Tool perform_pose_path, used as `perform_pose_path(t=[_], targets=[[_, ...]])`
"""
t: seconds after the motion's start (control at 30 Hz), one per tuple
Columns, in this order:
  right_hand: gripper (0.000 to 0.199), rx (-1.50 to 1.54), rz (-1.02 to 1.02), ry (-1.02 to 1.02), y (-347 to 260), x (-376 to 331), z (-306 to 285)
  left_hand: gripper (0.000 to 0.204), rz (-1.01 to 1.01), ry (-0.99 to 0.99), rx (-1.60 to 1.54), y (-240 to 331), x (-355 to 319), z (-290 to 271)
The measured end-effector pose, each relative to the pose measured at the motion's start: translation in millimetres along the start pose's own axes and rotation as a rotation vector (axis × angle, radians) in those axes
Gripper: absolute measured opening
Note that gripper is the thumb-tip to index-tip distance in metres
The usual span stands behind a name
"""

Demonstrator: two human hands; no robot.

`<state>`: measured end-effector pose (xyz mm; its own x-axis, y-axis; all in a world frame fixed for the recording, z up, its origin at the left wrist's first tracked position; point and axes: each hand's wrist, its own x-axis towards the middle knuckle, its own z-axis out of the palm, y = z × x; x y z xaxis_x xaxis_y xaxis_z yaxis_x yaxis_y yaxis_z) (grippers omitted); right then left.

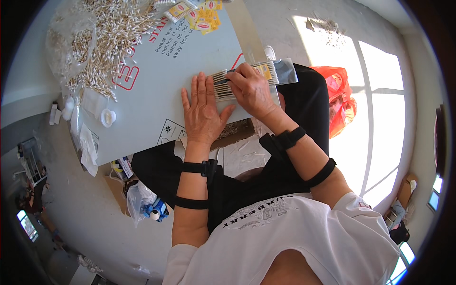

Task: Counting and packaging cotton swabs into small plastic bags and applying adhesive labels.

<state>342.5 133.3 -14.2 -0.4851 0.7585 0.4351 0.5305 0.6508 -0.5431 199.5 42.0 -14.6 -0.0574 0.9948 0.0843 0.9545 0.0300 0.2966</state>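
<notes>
Head camera view, and over on the left a clear plastic bag (71, 40) slumps beside a big, tangled pile of loose cotton swabs (111, 45). Below them, a crumpled white tissue (88, 145) droops over the edge of the grey printed board (152, 102), with a small white tub (108, 118) just to its right. Now the left hand (204, 111): palm down on the board, fingers straight, the little finger a touch apart, thumb swung wide to the right! Along the top, yellow cards (206, 21) lie scattered. And here's the main event: a neat row of swabs (222, 88) near the board's right edge, just beside that left index finger. Over it bends the right hand (251, 90), fingers curled; what they pinch, if anything, I cannot tell. Right of its knuckles, a yellow label (263, 71) sits by the swabs, and a shiny clear wrapper (288, 71) juts past the board. Far right, a red plastic bag (338, 102) glows in sunlight.
</notes>
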Motion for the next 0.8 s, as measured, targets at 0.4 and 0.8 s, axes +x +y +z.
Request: perform_pose_path(t=[0.4,0.8], targets=[[0.041,-0.013,0.008,-0.17,-6,7,-14,0.088,-0.003,-0.004,-0.005,-1,0,-1],[0.059,-0.115,-0.118,-0.292,11,15,-20,0.083,0.014,-0.028,-0.07,3,4,0]])
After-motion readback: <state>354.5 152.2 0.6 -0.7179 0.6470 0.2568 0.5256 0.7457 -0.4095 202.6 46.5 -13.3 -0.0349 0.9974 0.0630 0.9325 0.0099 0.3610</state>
